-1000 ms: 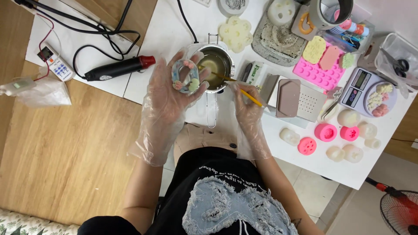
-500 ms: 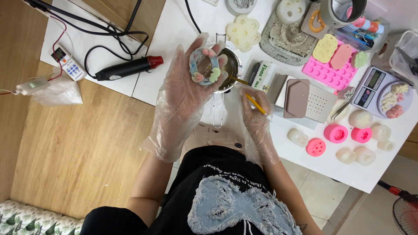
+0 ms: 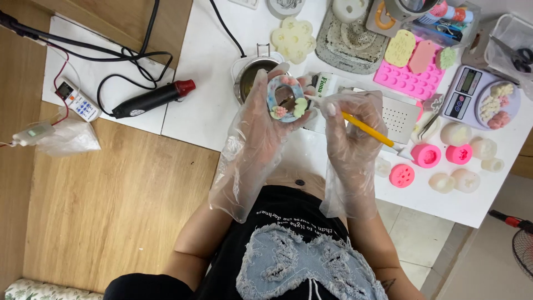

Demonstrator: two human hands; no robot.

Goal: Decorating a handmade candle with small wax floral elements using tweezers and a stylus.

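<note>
Both hands wear loose clear plastic gloves. My left hand [image 3: 252, 130] holds up a pale blue wax ring [image 3: 285, 98] set with small pink and green flowers. My right hand [image 3: 351, 139] grips a thin yellow brush [image 3: 366, 130] whose tip touches the ring's right edge. Behind the ring stands a small metal melting pot [image 3: 251, 69] with a wire handle, partly hidden by my left fingers.
A black heat gun with a red tip [image 3: 150, 98] and cables lie to the left on the white table [image 3: 211, 50]. To the right are pink silicone moulds [image 3: 408, 83], a digital scale [image 3: 469, 94] carrying wax pieces, round pink moulds [image 3: 426, 155] and white wax flowers [image 3: 454, 180].
My right hand lifted the brush out of the pot and brought its tip to the ring. My left hand moved the ring right and nearer.
</note>
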